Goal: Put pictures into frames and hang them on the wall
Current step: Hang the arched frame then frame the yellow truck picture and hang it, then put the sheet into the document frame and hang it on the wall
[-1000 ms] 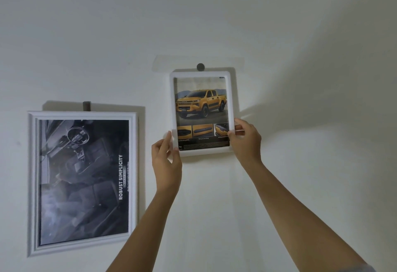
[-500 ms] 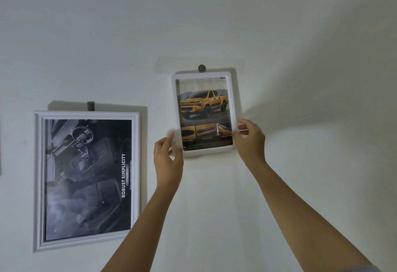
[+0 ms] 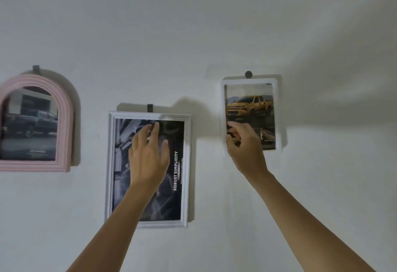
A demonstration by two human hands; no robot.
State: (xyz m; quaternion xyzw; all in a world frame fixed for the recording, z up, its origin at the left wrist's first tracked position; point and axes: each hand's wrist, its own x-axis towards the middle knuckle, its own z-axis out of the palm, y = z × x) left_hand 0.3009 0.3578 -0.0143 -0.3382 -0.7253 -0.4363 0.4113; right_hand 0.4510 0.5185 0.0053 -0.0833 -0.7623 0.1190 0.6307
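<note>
small white frame (image 3: 277, 117): it is hanging upright on the wall (image 3: 193, 24) from a round dark peg (image 3: 248, 74) at its top edge, rightmost of the three frames
yellow pickup picture (image 3: 250, 105): it is sitting inside the small white frame, with its lower left part hidden behind my right hand
right hand (image 3: 245, 147): I am holding it up in front of the lower left corner of the small white frame, fingers curled; with the blur I cannot tell whether they are gripping the rim or only hovering at it
left hand (image 3: 148, 157): I am holding it open, fingers straight and spread, in front of the upper half of the large white frame; I cannot tell whether the fingertips are touching it
large white frame (image 3: 187, 175): it is hanging in the middle from a dark hook (image 3: 149, 108), lower than the other two, carrying a grey picture (image 3: 171, 203) with "ROBUST SIMPLICITY" running up its right side
pink arched frame (image 3: 64, 108): it is hanging at the left from a second dark hook (image 3: 35, 68), showing a dark pickup picture (image 3: 30, 125)
</note>
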